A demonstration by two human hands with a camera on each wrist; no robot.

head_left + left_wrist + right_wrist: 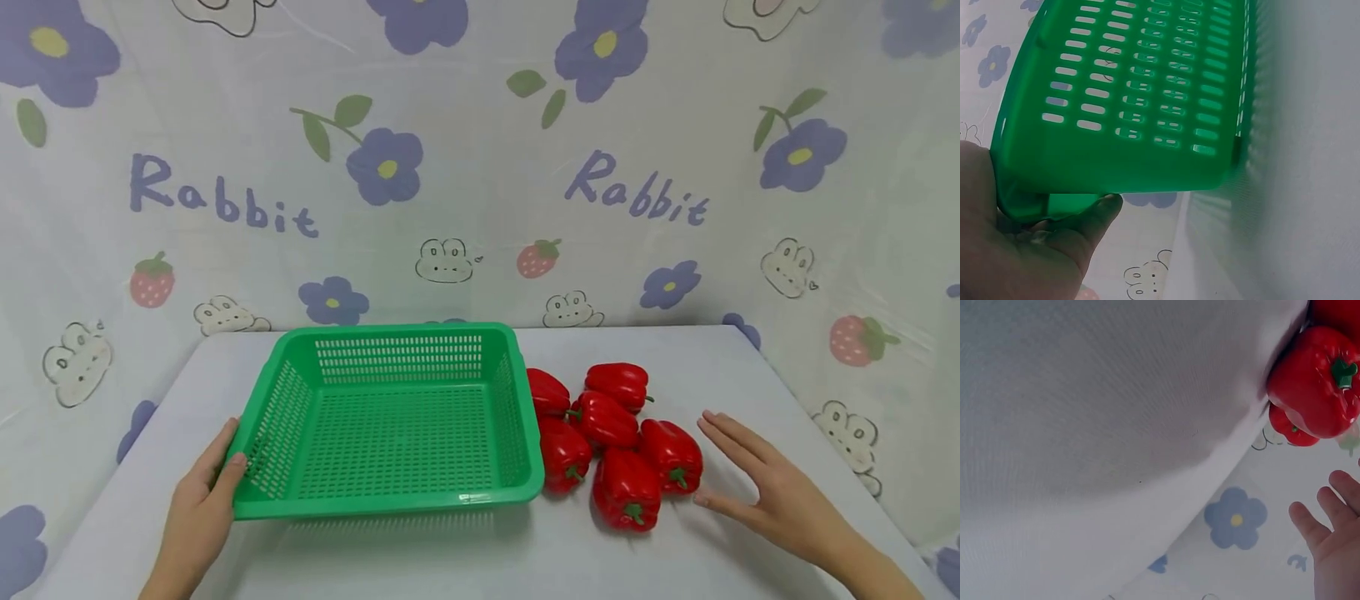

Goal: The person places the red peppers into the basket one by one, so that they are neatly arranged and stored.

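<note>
A green plastic basket [397,497] with slotted walls and a mesh floor holds nothing inside. My left hand [197,508] grips its left rim, thumb on the near side; in the left wrist view the hand [1041,250] pinches the rim at the basket's [1116,165] end. Right of the basket lie several glossy red bell peppers with green stems, the nearest one [627,490] in front and another [671,457] at the right. My right hand [787,500] hovers just right of them, fingers extended and holding nothing; the right wrist view shows its spread fingers [1307,525] below a pepper [1316,381].
A white cloth covers the table [420,567]. Behind it and at both sides hangs a pale curtain [480,192] printed with flowers, rabbits, strawberries and lettering. The basket's right wall stands close against the leftmost peppers and partly hides them.
</note>
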